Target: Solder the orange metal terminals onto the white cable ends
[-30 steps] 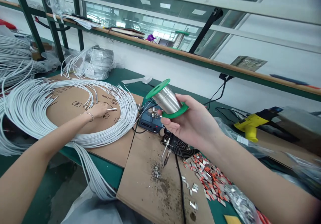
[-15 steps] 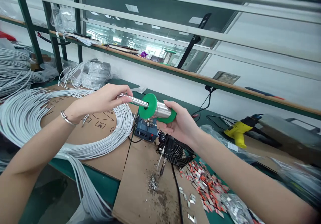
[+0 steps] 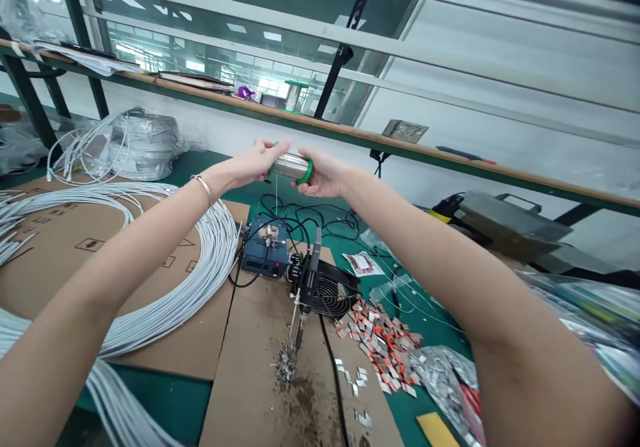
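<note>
Both my hands hold a solder wire spool [image 3: 291, 165] with green end flanges, level above the back of the bench. My left hand [image 3: 259, 160] is closed around its left end. My right hand [image 3: 320, 172] grips the right flange with fingers curled. The metal rod is out of sight. A thin wire hangs from the spool toward a dark blue solder feeder [image 3: 265, 263] with a lit red light. Beside the feeder stands a clamped soldering iron [image 3: 309, 280], its tip pointing down over a heap of solder scraps [image 3: 285, 367].
Coils of grey cable [image 3: 220, 253] lie on cardboard at left. A round black fan [image 3: 330, 293], orange-and-silver small parts [image 3: 383, 340] and a clear plastic bag [image 3: 443, 367] are at right. A shelf [image 3: 345, 130] crosses behind my hands.
The spool has moved back and leftward, away from me, and turned more level. My left hand has gone from the rod to the spool's left end. The view has shifted right.
</note>
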`<action>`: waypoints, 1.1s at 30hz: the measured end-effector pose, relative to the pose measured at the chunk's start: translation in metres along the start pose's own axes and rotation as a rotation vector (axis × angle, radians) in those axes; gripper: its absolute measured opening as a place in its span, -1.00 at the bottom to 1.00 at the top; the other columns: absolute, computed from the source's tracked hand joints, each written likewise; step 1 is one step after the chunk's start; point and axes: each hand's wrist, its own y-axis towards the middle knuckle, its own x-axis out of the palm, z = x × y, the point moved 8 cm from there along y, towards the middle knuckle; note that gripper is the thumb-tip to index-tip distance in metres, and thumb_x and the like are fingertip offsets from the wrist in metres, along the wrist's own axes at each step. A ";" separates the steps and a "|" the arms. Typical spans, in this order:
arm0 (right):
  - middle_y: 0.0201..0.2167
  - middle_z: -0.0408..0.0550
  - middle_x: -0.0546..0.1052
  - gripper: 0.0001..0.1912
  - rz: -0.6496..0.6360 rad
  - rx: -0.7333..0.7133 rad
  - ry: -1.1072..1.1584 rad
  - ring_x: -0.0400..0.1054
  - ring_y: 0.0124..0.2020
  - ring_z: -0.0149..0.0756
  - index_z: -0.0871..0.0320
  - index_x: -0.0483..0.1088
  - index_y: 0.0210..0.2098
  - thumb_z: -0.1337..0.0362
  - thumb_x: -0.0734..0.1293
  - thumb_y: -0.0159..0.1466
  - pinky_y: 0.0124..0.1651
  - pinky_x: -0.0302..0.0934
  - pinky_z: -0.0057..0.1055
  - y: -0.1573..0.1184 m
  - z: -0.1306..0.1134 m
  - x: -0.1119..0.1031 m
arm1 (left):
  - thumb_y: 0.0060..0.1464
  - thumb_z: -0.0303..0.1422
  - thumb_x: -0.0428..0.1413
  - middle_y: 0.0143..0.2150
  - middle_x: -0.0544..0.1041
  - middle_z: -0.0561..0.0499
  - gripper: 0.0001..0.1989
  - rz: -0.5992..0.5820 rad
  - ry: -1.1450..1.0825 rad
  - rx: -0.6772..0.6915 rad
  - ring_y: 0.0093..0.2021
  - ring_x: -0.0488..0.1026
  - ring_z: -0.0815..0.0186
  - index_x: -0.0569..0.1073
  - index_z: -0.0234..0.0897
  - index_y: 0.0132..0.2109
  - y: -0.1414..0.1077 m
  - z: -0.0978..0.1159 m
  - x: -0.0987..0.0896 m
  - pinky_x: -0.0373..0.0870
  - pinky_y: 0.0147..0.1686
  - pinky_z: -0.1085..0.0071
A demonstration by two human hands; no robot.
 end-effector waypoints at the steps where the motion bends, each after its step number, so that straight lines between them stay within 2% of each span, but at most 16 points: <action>1: -0.63 -0.09 0.28 -0.61 -0.001 0.010 -0.016 0.05 -0.72 -0.49 0.14 0.19 -0.30 -0.02 -0.04 0.30 -0.80 -0.11 -0.64 0.010 0.001 -0.007 | 0.20 -0.11 -0.14 -0.25 0.41 -0.12 -0.52 0.010 0.038 -0.017 -0.31 0.43 0.25 0.13 -0.40 0.10 0.007 -0.005 0.004 0.36 -0.34 0.32; 4: -0.62 -0.10 0.30 -0.58 -0.015 0.028 -0.076 0.06 -0.72 -0.50 0.13 0.18 -0.31 -0.07 -0.04 0.30 -0.80 -0.10 -0.66 0.040 0.010 -0.022 | 0.17 -0.20 -0.02 0.00 0.37 -0.16 -0.56 0.059 0.156 -0.108 -0.07 0.38 0.17 0.22 -0.34 0.12 0.026 -0.029 0.017 0.34 -0.10 0.15; 6: -0.61 -0.11 0.30 -0.56 -0.028 0.033 -0.126 0.08 -0.70 -0.51 0.13 0.18 -0.31 -0.09 -0.04 0.29 -0.76 -0.04 -0.66 0.058 0.020 -0.028 | 0.17 -0.24 0.00 0.03 0.36 -0.13 -0.64 0.048 0.203 -0.184 -0.04 0.37 0.18 0.30 -0.32 0.06 0.039 -0.050 0.028 0.34 -0.07 0.11; 9: -0.57 -0.11 0.34 -0.59 -0.061 0.033 -0.229 0.14 -0.66 -0.51 0.14 0.21 -0.27 -0.10 0.07 0.27 -0.68 0.08 -0.63 0.082 0.039 -0.033 | 0.16 -0.27 0.03 -0.03 0.40 -0.10 -0.68 -0.050 0.230 -0.316 -0.10 0.41 0.21 0.35 -0.34 0.01 0.055 -0.089 0.051 0.41 -0.14 0.18; 12: -0.51 -0.13 0.37 -0.66 -0.061 0.012 -0.351 0.19 -0.62 -0.53 0.18 0.26 -0.20 0.05 0.30 0.19 -0.61 0.12 -0.60 0.103 0.058 -0.040 | 0.16 -0.28 0.03 -0.05 0.42 -0.10 -0.69 -0.168 0.245 -0.422 -0.14 0.42 0.24 0.35 -0.35 0.00 0.067 -0.123 0.074 0.43 -0.19 0.22; 15: -0.37 -0.12 0.40 -0.73 0.006 -0.041 -0.458 0.25 -0.53 -0.52 0.22 0.28 -0.13 0.18 0.28 0.25 -0.53 0.21 -0.55 0.125 0.072 -0.051 | 0.15 -0.28 0.04 -0.06 0.42 -0.10 -0.69 -0.263 0.274 -0.473 -0.14 0.42 0.24 0.35 -0.35 0.00 0.075 -0.144 0.091 0.43 -0.19 0.23; 18: -0.21 -0.05 0.41 -0.74 0.056 -0.081 -0.538 0.34 -0.35 -0.42 0.21 0.30 -0.07 0.20 0.22 0.29 -0.35 0.31 -0.41 0.141 0.083 -0.057 | 0.15 -0.28 0.05 -0.05 0.41 -0.10 -0.69 -0.321 0.314 -0.483 -0.13 0.42 0.22 0.35 -0.35 0.00 0.081 -0.154 0.101 0.43 -0.18 0.22; 22: -0.08 0.00 0.40 -0.69 0.074 -0.057 -0.613 0.35 -0.17 -0.27 0.20 0.30 -0.04 0.19 0.23 0.28 -0.16 0.31 -0.24 0.152 0.095 -0.060 | 0.15 -0.28 0.05 -0.05 0.41 -0.11 -0.68 -0.349 0.381 -0.472 -0.13 0.42 0.23 0.35 -0.35 0.01 0.085 -0.158 0.106 0.42 -0.18 0.22; 27: -0.05 0.02 0.38 -0.69 0.087 0.025 -0.655 0.34 -0.13 -0.26 0.19 0.30 -0.02 0.19 0.23 0.29 -0.11 0.29 -0.21 0.156 0.106 -0.063 | 0.16 -0.28 0.03 0.00 0.38 -0.12 -0.67 -0.364 0.485 -0.443 -0.08 0.39 0.20 0.33 -0.33 0.03 0.086 -0.161 0.107 0.39 -0.12 0.14; 33: 0.01 0.04 0.35 -0.69 0.044 0.088 -0.692 0.32 -0.07 -0.24 0.17 0.29 -0.01 0.19 0.22 0.29 -0.05 0.26 -0.17 0.159 0.112 -0.062 | 0.16 -0.28 0.04 -0.01 0.40 -0.11 -0.68 -0.465 0.503 -0.379 -0.10 0.41 0.22 0.34 -0.34 0.02 0.079 -0.165 0.115 0.41 -0.14 0.17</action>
